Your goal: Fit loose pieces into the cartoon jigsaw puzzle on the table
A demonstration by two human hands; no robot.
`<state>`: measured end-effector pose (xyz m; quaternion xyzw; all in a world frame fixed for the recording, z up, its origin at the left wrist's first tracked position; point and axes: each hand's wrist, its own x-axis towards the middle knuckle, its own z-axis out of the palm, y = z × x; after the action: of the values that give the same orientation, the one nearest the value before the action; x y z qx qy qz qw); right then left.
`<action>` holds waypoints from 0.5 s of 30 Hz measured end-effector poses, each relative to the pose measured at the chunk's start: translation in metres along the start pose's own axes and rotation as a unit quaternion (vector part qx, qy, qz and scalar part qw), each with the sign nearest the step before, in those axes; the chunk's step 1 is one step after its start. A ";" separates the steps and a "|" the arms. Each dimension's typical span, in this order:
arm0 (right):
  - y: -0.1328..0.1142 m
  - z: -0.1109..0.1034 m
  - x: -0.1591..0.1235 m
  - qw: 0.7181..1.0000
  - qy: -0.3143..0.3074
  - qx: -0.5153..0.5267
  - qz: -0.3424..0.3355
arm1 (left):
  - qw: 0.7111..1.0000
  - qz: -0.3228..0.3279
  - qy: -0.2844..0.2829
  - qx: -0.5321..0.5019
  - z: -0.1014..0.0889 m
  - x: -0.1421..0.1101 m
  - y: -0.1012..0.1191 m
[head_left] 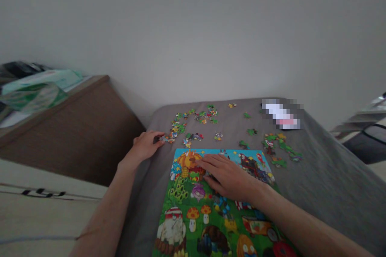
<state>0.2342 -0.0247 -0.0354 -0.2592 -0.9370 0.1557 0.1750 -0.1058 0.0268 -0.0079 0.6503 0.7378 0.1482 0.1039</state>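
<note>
My left hand (146, 144) reaches to the left edge of the cloth, thumb and forefinger closed around a small bluish jigsaw puzzle piece (163, 138) at the end of a curved row of pieces. My right hand (224, 173) lies flat, fingers stretched out, on a colourful puzzle board (177, 192) and hides part of its picture. Mushrooms, a pumpkin and other cartoon plants show on the board. Beyond it lie many loose pieces: a cluster (194, 137) just behind its edge, a single piece (218, 135) and a group (279, 144) at the right.
A grey cloth (325, 184) covers the surface, which meets a plain wall (193, 40). On the left stands a brown cabinet (90, 128) with plastic bags (42, 84) on top. A blurred-out object (280, 115) lies at the back right.
</note>
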 end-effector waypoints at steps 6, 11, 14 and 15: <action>0.006 0.004 0.000 0.998 0.057 0.028 -0.008 | 0.996 0.033 0.006 -0.081 -0.006 0.003 0.010; 0.011 -0.001 0.002 0.988 0.153 0.032 0.005 | 0.979 0.110 -0.061 -0.162 -0.009 -0.016 0.048; 0.013 -0.003 0.003 0.984 0.174 0.035 0.012 | 0.935 0.161 -0.230 -0.216 -0.006 -0.029 0.065; 0.013 -0.003 0.003 0.984 0.174 0.035 0.014 | 0.914 0.166 -0.290 -0.229 -0.004 -0.032 0.068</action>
<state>0.2387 -0.0119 -0.0371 -0.2892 -0.8827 0.1430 0.3418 -0.0397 0.0025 0.0190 0.7362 0.5026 0.1337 0.4331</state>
